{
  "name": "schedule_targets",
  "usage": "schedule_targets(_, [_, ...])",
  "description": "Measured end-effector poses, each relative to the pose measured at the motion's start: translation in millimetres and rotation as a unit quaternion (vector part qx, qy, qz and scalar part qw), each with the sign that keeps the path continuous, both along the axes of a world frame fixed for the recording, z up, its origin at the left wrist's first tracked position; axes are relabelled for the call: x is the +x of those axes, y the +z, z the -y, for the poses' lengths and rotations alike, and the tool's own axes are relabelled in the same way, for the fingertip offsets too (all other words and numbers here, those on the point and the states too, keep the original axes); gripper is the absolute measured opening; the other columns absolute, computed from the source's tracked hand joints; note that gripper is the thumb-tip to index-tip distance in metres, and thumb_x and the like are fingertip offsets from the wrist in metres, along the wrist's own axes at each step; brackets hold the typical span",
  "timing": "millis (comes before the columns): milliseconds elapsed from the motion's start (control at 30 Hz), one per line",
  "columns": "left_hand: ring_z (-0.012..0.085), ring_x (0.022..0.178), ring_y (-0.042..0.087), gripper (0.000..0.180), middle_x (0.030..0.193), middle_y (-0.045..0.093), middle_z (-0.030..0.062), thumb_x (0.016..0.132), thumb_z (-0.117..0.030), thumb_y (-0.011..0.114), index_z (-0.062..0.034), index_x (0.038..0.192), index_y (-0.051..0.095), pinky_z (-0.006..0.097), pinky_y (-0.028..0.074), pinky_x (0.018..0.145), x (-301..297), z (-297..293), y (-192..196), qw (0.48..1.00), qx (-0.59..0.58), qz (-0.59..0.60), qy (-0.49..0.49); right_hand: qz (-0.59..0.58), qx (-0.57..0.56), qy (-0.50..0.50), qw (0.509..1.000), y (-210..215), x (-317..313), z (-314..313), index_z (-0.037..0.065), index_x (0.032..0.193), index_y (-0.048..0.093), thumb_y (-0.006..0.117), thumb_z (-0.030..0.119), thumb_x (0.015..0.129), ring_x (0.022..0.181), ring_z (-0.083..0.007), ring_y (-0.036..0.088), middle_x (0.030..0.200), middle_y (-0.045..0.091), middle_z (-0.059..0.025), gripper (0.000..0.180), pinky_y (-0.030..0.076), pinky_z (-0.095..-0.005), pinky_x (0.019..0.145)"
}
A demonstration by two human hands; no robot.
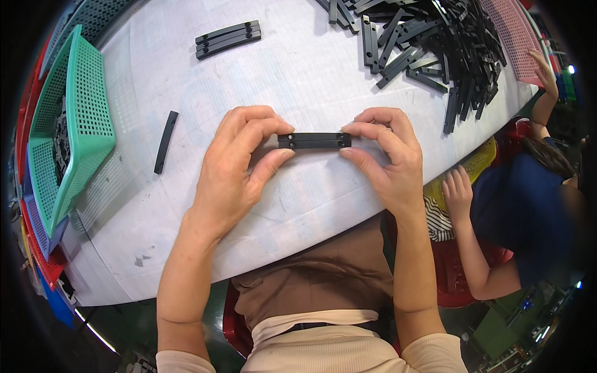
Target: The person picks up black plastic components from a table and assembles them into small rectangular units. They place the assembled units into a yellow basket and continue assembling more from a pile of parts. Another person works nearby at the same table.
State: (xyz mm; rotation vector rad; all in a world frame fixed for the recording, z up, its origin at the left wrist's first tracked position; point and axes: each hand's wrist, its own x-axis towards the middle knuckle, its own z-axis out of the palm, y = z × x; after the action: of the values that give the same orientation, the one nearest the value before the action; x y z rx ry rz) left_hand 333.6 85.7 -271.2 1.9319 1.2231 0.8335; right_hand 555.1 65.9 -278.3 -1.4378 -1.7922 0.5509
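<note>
Bars [314, 137], two black ones apparently side by side, lie level over the near half of the white table [280, 214]; whether they touch it I cannot tell. Left hand [233, 158] pinches their nine o'clock end between thumb and fingers, right hand [398, 152] their three o'clock end. Even pressure at both ends should hold the ends flush, fingertips clear of the seam. Outward from there: loose bar [166, 142] at nine, green basket [92, 105] beyond it, small group of bars [228, 41] at eleven, heap [451, 56] at two
</note>
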Motion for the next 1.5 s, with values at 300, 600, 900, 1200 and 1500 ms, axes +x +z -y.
schedule_targets(300, [0.0183, 0.094, 0.059, 0.022, 0.107, 0.057, 0.0069, 0.078, -0.003, 0.07, -0.0042, 0.099, 0.062, 0.03, 0.05, 0.081, -1.1, 0.6, 1.4, 1.0, 0.008, -0.01, -0.009, 0.003, -0.004, -0.003, 1.0, 0.0, -1.2, 1.8, 0.004, 0.089, 0.069, 0.078, 0.005, 0.063, 0.086, -0.0222, 0.057, 0.094, 0.06, -0.0067, 0.028, 0.047, -0.032, 0.071])
schedule_targets(600, [0.0193, 0.094, 0.059, 0.025, 0.108, 0.055, 0.0074, 0.078, -0.002, 0.07, -0.0038, 0.101, 0.061, 0.029, 0.05, 0.079, -0.2, 0.6, -3.1, 0.999, 0.039, -0.013, -0.019, 0.018, -0.002, -0.003, 1.0, -0.2, 0.3, 1.4, 0.005, 0.09, 0.069, 0.078, 0.006, 0.063, 0.087, -0.0226, 0.057, 0.094, 0.06, -0.0068, 0.028, 0.046, -0.0324, 0.073])
schedule_targets(900, [0.0245, 0.096, 0.055, 0.032, 0.111, 0.056, 0.0086, 0.076, 0.0, 0.07, -0.0045, 0.106, 0.061, 0.033, 0.048, 0.08, -16.0, -6.8, 4.5, 0.994, 0.101, -0.035, 0.026, 0.046, 0.022, 0.066, 0.997, 10.2, -16.4, -19.6, 0.008, 0.092, 0.068, 0.076, 0.007, 0.066, 0.08, -0.023, 0.055, 0.088, 0.06, -0.005, 0.027, 0.042, -0.0334, 0.069])
schedule_targets(1200, [0.0262, 0.099, 0.055, 0.031, 0.112, 0.058, 0.0133, 0.082, 0.003, 0.06, -0.0005, 0.113, 0.062, 0.032, 0.047, 0.083, -42.8, -22.8, 6.2, 0.953, 0.198, -0.071, 0.22, 0.124, 0.068, 0.142, 0.98, 12.5, -62.1, -112.2, 0.008, 0.1, 0.064, 0.075, 0.011, 0.07, 0.086, -0.0235, 0.055, 0.093, 0.058, -0.0044, 0.032, 0.041, -0.0351, 0.073])
schedule_targets(1500, [0.0261, 0.095, 0.055, 0.029, 0.104, 0.059, 0.0141, 0.079, 0.009, 0.054, 0.0016, 0.106, 0.062, 0.032, 0.047, 0.08, -47.1, -26.5, -2.3, 0.952, 0.196, -0.041, 0.231, 0.115, 0.04, 0.202, 0.972, 10.9, -71.5, -148.4, 0.011, 0.123, 0.056, 0.078, 0.015, 0.066, 0.102, -0.0273, 0.051, 0.114, 0.059, -0.0062, 0.062, 0.038, -0.0392, 0.088])
